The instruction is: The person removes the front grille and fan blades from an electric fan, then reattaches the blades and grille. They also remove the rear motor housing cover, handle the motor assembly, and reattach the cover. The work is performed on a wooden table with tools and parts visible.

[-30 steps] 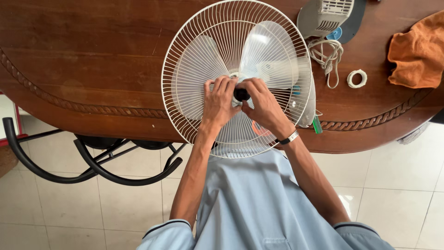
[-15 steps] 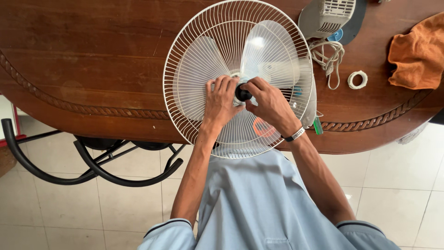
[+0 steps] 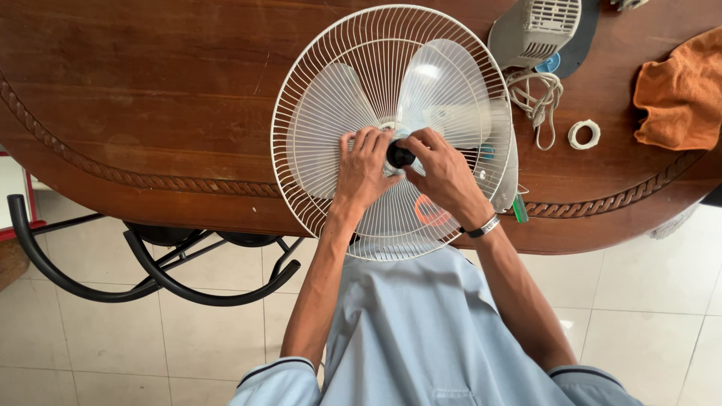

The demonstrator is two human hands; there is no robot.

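Note:
A white wire fan guard lies flat on the dark wooden table, overhanging its front edge. Translucent fan blades rest inside it. At the hub sits a small black cap. My left hand presses on the blades just left of the hub, fingers touching the cap. My right hand, with a band at the wrist, pinches the black cap from the right with thumb and fingertips.
A grey fan motor housing with a coiled white cord lies at the back right. A white tape roll and an orange cloth are further right. A black metal chair frame stands below the table edge at left.
My right wrist has swung outward to the right and its fingers have shifted around the black cap. The left hand stays on the blades.

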